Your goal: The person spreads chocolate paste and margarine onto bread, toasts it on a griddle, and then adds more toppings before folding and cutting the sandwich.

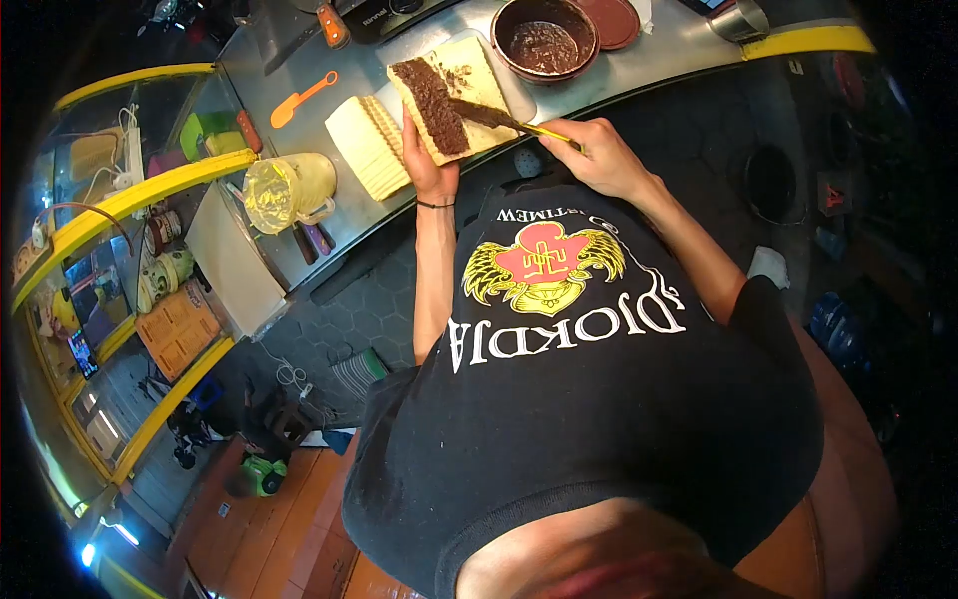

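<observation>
My left hand [431, 170] holds a slice of bread [489, 75] from below, with the fingers mostly hidden under it. A thick band of chocolate spread [429, 105] covers the slice's left side, and smaller smears lie near its top. My right hand [604, 155] is closed around the yellow handle of a spreading knife [489, 115]. The knife's chocolate-coated blade rests against the slice beside the band. A stack of bread slices [367, 148] lies left of my left hand. Beyond the slice stands a brown bowl [587, 62] with chocolate spread inside.
An orange spatula [302, 100] and a yellow-smeared tub [311, 185] lie to the left on the metal counter [264, 95]. A reddish-brown lid [619, 20] sits behind the bowl, a metal cup [736, 22] at the right. A yellow-framed glass case [150, 185] flanks the left.
</observation>
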